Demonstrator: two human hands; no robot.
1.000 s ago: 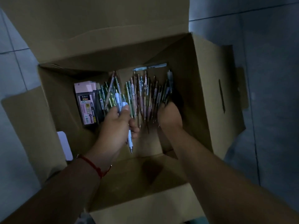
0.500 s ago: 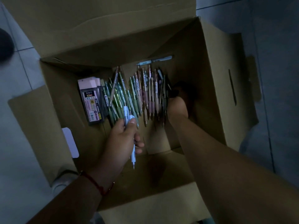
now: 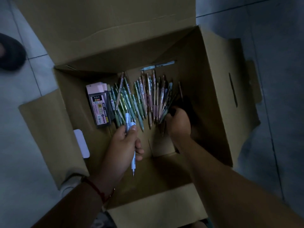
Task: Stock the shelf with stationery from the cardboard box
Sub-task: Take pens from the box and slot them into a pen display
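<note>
An open cardboard box (image 3: 213, 99) stands on the floor, seen from above. On its bottom lies a heap of several green, pink and brown pens (image 3: 141, 99). My left hand (image 3: 125, 145) grips two light-blue pens (image 3: 130, 124), tips pointing toward me. My right hand (image 3: 178, 124) is down in the box at the heap's right edge, fingers curled round a few dark pens (image 3: 166, 111) there. One pale pen (image 3: 158, 65) lies apart at the box's far wall.
A dark pack with a pink top (image 3: 98, 104) lies left of the pens in the box. Flaps spread out on all sides. A white card (image 3: 82, 143) sticks out by the left flap. Grey tiled floor surrounds the box; a dark shoe (image 3: 9, 51) is at far left.
The view has shifted a little. My right hand moved to the right edge of the heap and closed on pens there. My left hand keeps the same light-blue pens.
</note>
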